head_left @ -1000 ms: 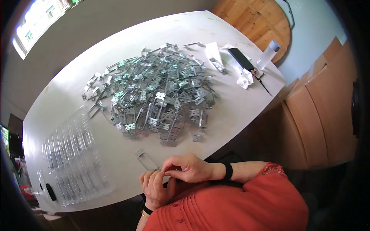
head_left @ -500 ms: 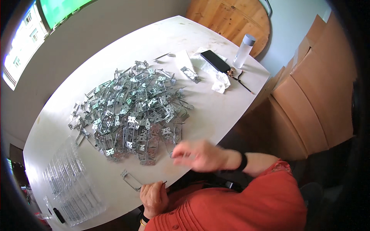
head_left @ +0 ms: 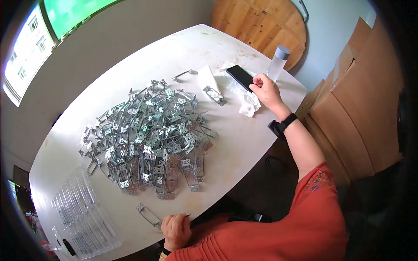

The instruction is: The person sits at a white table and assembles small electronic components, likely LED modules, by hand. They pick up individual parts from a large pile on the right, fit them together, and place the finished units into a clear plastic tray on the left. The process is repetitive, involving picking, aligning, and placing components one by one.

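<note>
Loose frame: 1 long, narrow silvery metal frame with a flat holed plate (head_left: 141,208) lies on the near side of the white table (head_left: 244,135), its near end reaching the left hand's fingers; set apart from the heap, it is presumably easier to handle.
Left hand: the left hand (head_left: 176,231) rests at the near table edge, fingers curled closed around a slim dark piece (head_left: 188,215) whose tip sticks out to the right; the edge seems to steady it.
Right hand: the right hand (head_left: 266,91) is at the far right, thumb and forefinger bent close together by the flat black phone (head_left: 240,77); I cannot tell whether it grips or touches anything.
Heap: tangled silvery metal frames (head_left: 152,139) fill the middle, probably for reach from either side.
Left side: a clear, ridged plastic tray (head_left: 87,213) lies flat, beside the heap.
Far right: crumpled white tissue (head_left: 249,105) and a clear, grey-capped bottle (head_left: 277,65) sit apart from the metal, likely to keep them clear.
</note>
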### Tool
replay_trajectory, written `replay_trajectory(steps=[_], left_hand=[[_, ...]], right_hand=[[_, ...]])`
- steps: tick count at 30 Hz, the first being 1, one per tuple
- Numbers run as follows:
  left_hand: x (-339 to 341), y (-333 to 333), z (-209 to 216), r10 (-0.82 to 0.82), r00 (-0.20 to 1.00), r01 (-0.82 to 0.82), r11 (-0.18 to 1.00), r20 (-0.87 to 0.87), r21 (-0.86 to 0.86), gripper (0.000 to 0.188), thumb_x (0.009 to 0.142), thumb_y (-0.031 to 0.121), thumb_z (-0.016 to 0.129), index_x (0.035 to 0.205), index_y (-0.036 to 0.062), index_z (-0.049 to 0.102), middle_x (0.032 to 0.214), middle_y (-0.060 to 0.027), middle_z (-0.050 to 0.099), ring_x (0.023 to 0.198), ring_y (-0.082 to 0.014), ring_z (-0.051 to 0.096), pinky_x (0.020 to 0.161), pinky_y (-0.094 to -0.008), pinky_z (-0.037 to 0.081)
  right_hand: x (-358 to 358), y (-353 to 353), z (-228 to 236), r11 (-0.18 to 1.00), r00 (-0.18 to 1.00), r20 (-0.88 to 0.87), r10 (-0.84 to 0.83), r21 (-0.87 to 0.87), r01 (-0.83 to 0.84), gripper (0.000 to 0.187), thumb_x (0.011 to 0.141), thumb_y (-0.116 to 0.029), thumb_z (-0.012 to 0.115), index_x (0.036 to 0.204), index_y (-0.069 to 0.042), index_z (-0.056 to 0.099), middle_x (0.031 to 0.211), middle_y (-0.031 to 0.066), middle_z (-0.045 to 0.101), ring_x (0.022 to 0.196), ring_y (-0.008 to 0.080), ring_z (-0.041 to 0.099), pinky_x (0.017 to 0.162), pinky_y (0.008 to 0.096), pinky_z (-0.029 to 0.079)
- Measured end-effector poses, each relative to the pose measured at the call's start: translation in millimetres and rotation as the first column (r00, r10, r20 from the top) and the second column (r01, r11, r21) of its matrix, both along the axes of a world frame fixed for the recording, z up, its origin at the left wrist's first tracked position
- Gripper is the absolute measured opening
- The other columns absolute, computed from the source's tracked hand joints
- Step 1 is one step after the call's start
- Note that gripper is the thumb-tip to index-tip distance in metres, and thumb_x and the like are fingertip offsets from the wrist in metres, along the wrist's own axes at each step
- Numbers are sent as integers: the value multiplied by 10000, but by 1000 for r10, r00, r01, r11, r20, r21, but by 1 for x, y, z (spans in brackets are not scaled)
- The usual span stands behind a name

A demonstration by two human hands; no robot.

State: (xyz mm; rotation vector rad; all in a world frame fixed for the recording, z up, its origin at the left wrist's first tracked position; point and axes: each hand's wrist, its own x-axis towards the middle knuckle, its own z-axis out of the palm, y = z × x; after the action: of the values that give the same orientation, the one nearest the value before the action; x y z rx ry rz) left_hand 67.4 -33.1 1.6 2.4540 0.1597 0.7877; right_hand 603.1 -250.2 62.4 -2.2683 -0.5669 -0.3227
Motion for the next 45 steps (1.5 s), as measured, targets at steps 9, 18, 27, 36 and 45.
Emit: replay_trajectory(steps=[9,18,27,36,45], left_hand=[[-3,0,-7,68,998,-68,997,-7,-22,260,831,-46,814,1050,49,710,815,-109,719,681,-318,674,648,-415,528],[-3,-3,-6,120,992,-121,992,-34,-30,157,926,-28,771,1067,40,758,886,-134,734,697,-348,683,649,-429,562],[-2,-3,-8,136,990,-137,990,-28,-23,158,927,-9,773,1076,43,760,887,-146,739,696,-351,687,655,-432,568],[-2,-5,-7,146,989,-146,989,-14,-25,165,930,-5,771,1087,46,762,888,-140,741,702,-352,691,671,-435,575],[0,-4,-8,157,988,-157,988,7,12,154,926,1,764,1071,52,768,872,-133,733,699,-344,687,674,-431,576]], right_hand=[[44,33,-14,928,978,-31,-206,-324,185,740,842,-450,883,1407,-42,632,1385,187,731,1316,365,686,1104,480,533],[66,34,-27,921,963,-183,-197,-371,118,925,813,-518,870,1531,-29,554,1478,229,690,1384,391,654,1147,485,525],[55,41,-12,895,957,-228,-178,-441,62,908,761,-520,895,1472,-35,605,1389,221,730,1339,423,654,1122,488,531],[62,44,-24,923,958,-213,-194,-369,105,982,719,-443,925,1545,-44,576,1443,222,706,1372,407,630,1161,473,519],[66,43,-32,939,966,-197,-170,-331,98,1018,712,-429,937,1564,-26,550,1452,236,699,1356,433,637,1160,474,522]])
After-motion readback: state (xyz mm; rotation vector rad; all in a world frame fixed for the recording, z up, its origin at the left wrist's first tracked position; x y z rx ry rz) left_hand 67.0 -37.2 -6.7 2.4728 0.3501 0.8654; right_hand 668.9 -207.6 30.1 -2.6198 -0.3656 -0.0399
